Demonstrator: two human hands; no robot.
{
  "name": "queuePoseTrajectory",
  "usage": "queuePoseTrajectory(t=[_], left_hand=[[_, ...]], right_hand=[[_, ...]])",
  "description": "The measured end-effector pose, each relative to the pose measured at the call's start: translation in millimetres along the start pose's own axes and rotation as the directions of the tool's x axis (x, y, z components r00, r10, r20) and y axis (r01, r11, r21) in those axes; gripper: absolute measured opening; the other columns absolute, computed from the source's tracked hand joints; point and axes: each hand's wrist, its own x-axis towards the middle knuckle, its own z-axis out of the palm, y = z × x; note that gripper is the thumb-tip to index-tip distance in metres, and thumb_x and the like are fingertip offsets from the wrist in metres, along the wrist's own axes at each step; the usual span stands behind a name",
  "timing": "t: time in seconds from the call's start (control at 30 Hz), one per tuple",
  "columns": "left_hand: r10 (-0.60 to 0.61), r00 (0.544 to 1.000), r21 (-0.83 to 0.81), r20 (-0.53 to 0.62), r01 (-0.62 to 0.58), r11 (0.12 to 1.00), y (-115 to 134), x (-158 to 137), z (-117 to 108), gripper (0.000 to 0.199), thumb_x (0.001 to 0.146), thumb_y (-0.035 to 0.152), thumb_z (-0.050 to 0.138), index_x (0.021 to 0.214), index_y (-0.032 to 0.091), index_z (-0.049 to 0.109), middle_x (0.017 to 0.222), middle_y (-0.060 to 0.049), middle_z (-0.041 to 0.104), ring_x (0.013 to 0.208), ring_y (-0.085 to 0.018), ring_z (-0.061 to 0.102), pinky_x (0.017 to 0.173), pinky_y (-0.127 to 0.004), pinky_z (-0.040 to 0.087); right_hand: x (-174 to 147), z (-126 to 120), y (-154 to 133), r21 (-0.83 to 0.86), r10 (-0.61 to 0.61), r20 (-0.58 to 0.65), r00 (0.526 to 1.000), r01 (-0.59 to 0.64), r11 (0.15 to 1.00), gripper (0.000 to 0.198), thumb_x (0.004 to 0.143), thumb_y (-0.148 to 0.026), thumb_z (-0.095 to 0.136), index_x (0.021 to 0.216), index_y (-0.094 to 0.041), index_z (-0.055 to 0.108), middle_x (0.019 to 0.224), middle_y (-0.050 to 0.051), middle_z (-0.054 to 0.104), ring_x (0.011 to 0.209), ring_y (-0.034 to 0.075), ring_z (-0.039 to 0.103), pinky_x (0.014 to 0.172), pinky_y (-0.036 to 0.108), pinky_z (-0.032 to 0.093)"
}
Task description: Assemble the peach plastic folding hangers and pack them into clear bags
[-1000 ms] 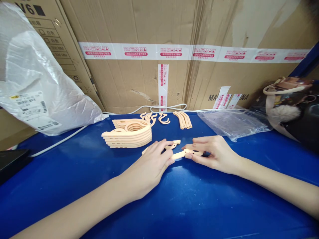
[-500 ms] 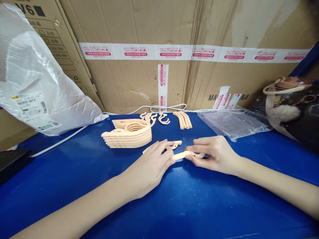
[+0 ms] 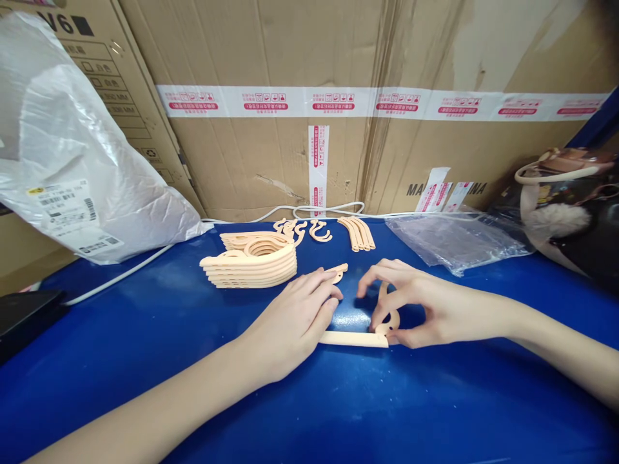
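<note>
Clearly, both our hands are busy near the middle of the blue worktop (image 3: 338,412). With our right hand (image 3: 420,310) we pinch a cream curved piece (image 3: 396,320) between the thumb and a finger, while the other fingers spread away from it. Just at that pinch, the end of a cream flat strip (image 3: 355,339) meets the curved piece; we cannot tell whether the two are joined or merely touching. Our left hand (image 3: 294,319) lies palm down over the other end of the strip, fingers close together and slightly bent; since its underside is hidden, we cannot tell how firmly it grips. Beyond its fingers pokes the end of a second cream part (image 3: 340,269).

As we judge it, the trouble would begin at that narrow pinch: with uneven pressure the curved piece could twist or slip out, and the strip's end could swing aside with it. The worktop looks smooth, so a weak hold on the left might let the strip slide. Forcing the bend where the two meet could crack a thin edge. The second part, so close to our left fingers, could be snagged and dragged along. Farther back, the stack of cream frames (image 3: 251,274) could topple if our left hand swept across it, and the loose hooks (image 3: 289,227) just behind would scatter easily if knocked.
</note>
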Motion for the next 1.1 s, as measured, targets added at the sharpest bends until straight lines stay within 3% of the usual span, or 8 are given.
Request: queuePoseTrajectory(t=[0.1,0.33,0.6,0.7,0.83,1.0,1.1], left_hand=[[0.008,1.0,0.021,-0.001,-0.008,1.0,0,-1,0,0.032,0.104,0.029,0.03,0.123,0.022,0.055,0.15,-0.002,0.04,0.14,-0.021,0.031,0.116,-0.044,0.029],[0.027,1.0,0.095,0.008,-0.028,0.995,0,-3,1,0.039,0.103,0.029,0.03,0.135,0.017,0.05,0.147,-0.009,0.043,0.139,-0.025,0.035,0.115,-0.046,0.031],[0.025,0.998,0.137,0.055,-0.032,0.99,0,0,2,0.044,0.103,0.031,0.028,0.14,0.012,0.044,0.151,-0.009,0.039,0.143,-0.023,0.026,0.117,-0.046,0.027],[0.01,0.998,0.15,0.055,-0.019,0.989,0,0,2,0.045,0.103,0.031,0.03,0.14,0.011,0.043,0.152,-0.01,0.036,0.143,-0.023,0.025,0.117,-0.046,0.027],[-0.013,0.999,0.155,0.047,0.005,0.988,-1,0,2,0.047,0.102,0.033,0.03,0.142,0.01,0.04,0.153,-0.011,0.033,0.143,-0.024,0.025,0.117,-0.046,0.026],[-0.024,0.999,0.141,0.035,0.019,0.99,-1,0,2,0.048,0.103,0.034,0.028,0.145,0.012,0.035,0.155,-0.008,0.029,0.144,-0.021,0.023,0.117,-0.044,0.026],[-0.026,1.0,0.145,0.008,0.025,0.989,0,0,2,0.047,0.103,0.033,0.028,0.145,0.012,0.035,0.155,-0.009,0.029,0.143,-0.021,0.027,0.116,-0.043,0.029]], right_hand=[[-3,-2,1,0.009,0.013,0.01,1.0,-0.013,1.0,0.014,0.087,-0.033,0.065,0.096,-0.03,0.075,0.135,0.006,0.049,0.129,0.024,0.04,0.105,0.044,0.033],[-6,1,2,0.0,0.068,-0.054,0.996,-0.068,0.998,0.02,0.092,-0.033,0.057,0.101,-0.03,0.074,0.137,0.005,0.05,0.132,0.026,0.042,0.107,0.045,0.037],[-4,-1,-8,0.046,0.113,-0.037,0.993,-0.111,0.993,0.015,0.09,-0.018,0.053,0.086,-0.023,0.067,0.12,0.004,0.061,0.115,0.02,0.058,0.096,0.033,0.046],[-4,3,-13,0.038,0.122,-0.054,0.991,-0.12,0.992,0.011,0.088,-0.029,0.06,0.081,-0.021,0.063,0.109,0.004,0.063,0.098,0.019,0.063,0.085,0.031,0.05],[-2,13,-22,0.051,0.084,-0.03,0.996,-0.082,0.995,0.023,0.081,-0.04,0.07,0.078,-0.021,0.057,0.102,0.003,0.062,0.088,0.017,0.062,0.077,0.028,0.05],[-3,17,-34,0.05,0.063,0.029,0.998,-0.065,0.997,0.01,0.084,-0.022,0.066,0.085,-0.022,0.056,0.105,0.002,0.059,0.087,0.015,0.06,0.075,0.025,0.048],[-5,13,-34,0.107,0.102,0.05,0.994,-0.106,0.989,0.021,0.079,-0.01,0.062,0.093,-0.024,0.056,0.115,0.002,0.055,0.086,0.013,0.06,0.075,0.023,0.049]])
